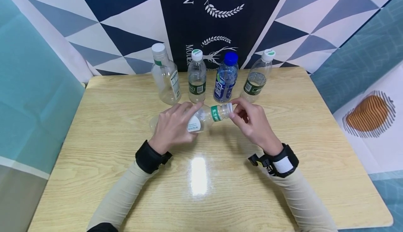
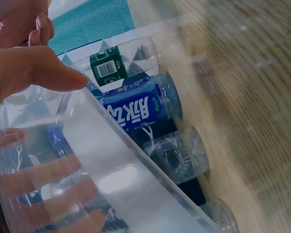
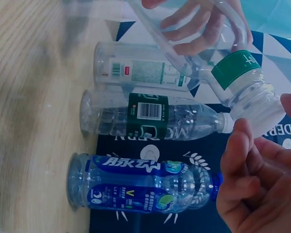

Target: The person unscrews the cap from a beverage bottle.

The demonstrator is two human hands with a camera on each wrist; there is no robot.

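A clear plastic bottle (image 1: 206,116) with a green neck label lies sideways above the table, its neck pointing right. My left hand (image 1: 174,125) grips it round the body; in the left wrist view the fingers show through the clear wall (image 2: 131,179). At the mouth, my right hand (image 1: 255,125) pinches the white cap (image 1: 230,108) between thumb and fingers. The right wrist view shows that cap (image 3: 262,114) on the neck, with the right hand's fingertips at its rim.
Behind the hands stand a large clear bottle (image 1: 165,80) with a white cap, a small green-labelled bottle (image 1: 196,76), a blue-capped bottle (image 1: 226,78) and another green-labelled bottle (image 1: 255,80). The wooden table (image 1: 126,197) meets a patterned cloth (image 1: 126,26) at its back edge.
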